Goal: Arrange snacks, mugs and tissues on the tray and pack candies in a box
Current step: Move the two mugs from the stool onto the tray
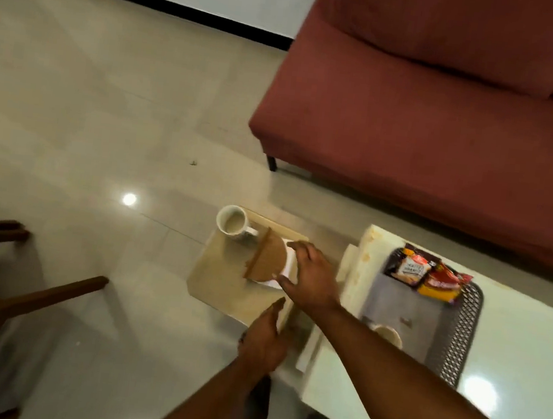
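Observation:
A white mug (232,223) stands at the far corner of a small low wooden table (215,281). Beside it is a wooden half-round tissue holder (267,260) with white tissues (288,270). My right hand (312,279) spans the tissues with spread fingers, forefinger and thumb at the stack's two ends; the grip is not clear. My left hand (265,339) lies flat, fingers together, at the low table's near edge and holds nothing. To the right, a dark mesh tray (457,333) carries snack packets (429,275) and a second mug (388,335), partly hidden by my right forearm.
The tray sits on a white table (527,358) at the right. A red sofa (433,123) stands behind it. Brown wooden chair legs (16,303) cross the glossy tiled floor (106,121) at the left.

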